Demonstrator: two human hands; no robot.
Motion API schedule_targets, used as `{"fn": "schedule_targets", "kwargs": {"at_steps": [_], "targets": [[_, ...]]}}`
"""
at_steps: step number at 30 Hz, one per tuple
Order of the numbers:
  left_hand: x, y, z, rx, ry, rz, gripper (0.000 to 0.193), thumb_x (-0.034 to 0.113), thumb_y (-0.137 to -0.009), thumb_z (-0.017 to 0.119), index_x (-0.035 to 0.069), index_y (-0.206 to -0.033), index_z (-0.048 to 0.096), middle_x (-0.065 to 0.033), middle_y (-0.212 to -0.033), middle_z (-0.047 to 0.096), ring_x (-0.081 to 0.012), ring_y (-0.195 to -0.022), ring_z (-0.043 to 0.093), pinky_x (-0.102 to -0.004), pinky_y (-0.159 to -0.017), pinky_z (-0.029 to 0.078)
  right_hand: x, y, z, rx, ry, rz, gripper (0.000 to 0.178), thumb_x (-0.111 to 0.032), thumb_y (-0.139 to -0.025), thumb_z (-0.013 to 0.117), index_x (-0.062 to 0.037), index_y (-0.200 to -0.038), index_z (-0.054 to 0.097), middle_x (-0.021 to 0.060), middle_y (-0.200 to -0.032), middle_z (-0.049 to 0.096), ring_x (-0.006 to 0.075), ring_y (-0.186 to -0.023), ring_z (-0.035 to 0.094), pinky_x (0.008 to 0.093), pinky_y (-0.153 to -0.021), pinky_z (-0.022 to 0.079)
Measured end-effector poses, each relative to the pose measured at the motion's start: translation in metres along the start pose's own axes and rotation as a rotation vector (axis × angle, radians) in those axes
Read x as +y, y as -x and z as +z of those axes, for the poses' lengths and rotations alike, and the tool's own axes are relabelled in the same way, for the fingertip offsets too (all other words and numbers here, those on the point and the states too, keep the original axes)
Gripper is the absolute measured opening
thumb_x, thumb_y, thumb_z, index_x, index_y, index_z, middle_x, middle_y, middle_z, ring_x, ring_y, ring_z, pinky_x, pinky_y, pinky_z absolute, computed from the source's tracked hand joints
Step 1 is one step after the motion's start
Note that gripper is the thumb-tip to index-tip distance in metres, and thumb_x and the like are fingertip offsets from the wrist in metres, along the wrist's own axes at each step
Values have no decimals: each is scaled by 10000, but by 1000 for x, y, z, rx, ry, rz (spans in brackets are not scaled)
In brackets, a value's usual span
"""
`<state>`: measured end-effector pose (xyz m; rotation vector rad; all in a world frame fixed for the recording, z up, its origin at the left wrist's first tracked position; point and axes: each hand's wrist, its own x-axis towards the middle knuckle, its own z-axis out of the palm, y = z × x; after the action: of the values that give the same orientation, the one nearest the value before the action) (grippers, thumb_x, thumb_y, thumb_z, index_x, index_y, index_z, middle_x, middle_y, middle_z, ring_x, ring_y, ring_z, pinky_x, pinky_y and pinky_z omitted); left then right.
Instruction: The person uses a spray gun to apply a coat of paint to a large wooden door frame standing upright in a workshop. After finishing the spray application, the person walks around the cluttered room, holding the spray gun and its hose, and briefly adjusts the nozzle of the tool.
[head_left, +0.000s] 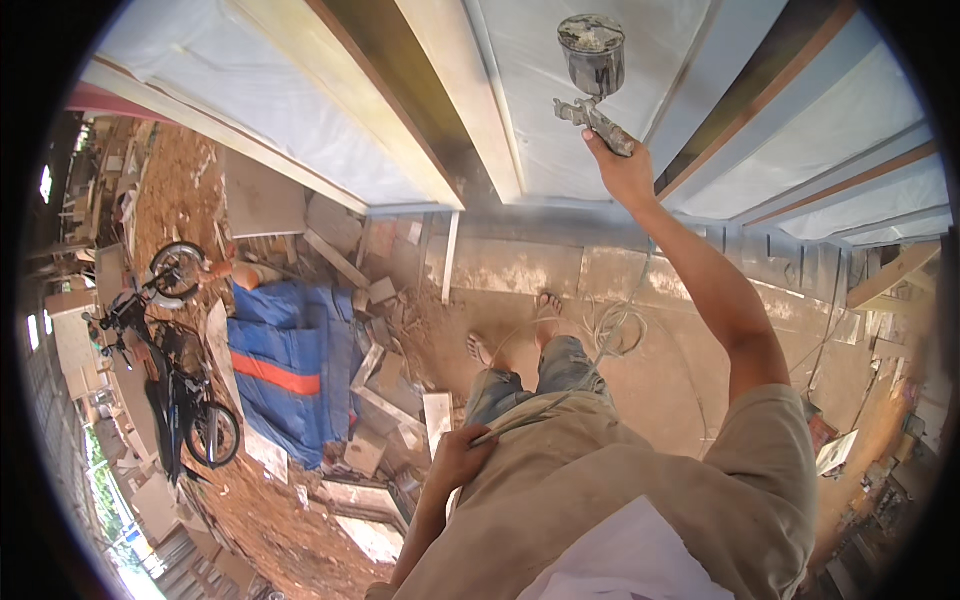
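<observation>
Up at the top, my right hand (622, 172) is wrapped around the handle of a paint-stained spray gun (592, 118). A dirty metal cup (592, 62) sits on top of the gun. Beyond it stand wooden frames (470, 90) with panels covered in whitish plastic film (540, 130). Pale wood shows on the left frames, while those on the right look grey-blue (690, 85). By my waist, my left hand (462, 457) is closed on a thin air hose (525, 415) that runs across my front.
Loops of hose (618, 328) lie on the floor by my feet. Wood scraps (385, 385) are strewn to the left, beside a blue tarp with an orange stripe (285, 400). Farther left stands a motorcycle (165, 370). More boards (900, 275) lie at the right.
</observation>
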<state>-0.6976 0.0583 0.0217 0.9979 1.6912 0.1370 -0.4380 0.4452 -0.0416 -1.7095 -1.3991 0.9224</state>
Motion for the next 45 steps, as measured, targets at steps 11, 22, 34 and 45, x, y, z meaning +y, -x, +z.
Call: {"fn": "schedule_targets", "kwargs": {"at_steps": [11, 22, 34, 45], "targets": [[-9, -9, 24, -87, 71, -340, 250, 250, -848, 703, 29, -964, 716, -167, -785, 698, -228, -711, 680, -346, -674, 505, 178, 5, 112, -53, 48, 185, 511, -553, -840, 669, -46, -901, 680, 170, -760, 679, 376, -769, 658, 432, -704, 491], [-9, -47, 38, -184, 137, -631, 266, 285, -871, 696, 33, -953, 723, -155, -699, 667, -196, -642, 638, -342, -622, 480, 316, 12, 198, -101, 302, 356, 530, -599, -820, 644, -92, -965, 691, 195, -872, 699, 422, -871, 656, 484, -753, 504], [-21, -55, 23, -192, 136, -563, 267, 284, -870, 693, 25, -924, 718, -152, -695, 662, -198, -637, 633, -341, -618, 474, 310, 18, 196, -124, 308, 402, 531, -592, -828, 632, -97, -1007, 701, 214, -893, 698, 425, -891, 657, 483, -760, 511], [-44, -47, -66, -140, 1, -62, 237, 243, -851, 694, 46, -977, 730, -119, -772, 702, -112, -730, 626, -308, -701, 502, 52, 40, 73, 87, -6, 122, 405, -419, -861, 713, -23, -932, 675, 121, -682, 628, 239, -618, 546, 367, -630, 458]]}}
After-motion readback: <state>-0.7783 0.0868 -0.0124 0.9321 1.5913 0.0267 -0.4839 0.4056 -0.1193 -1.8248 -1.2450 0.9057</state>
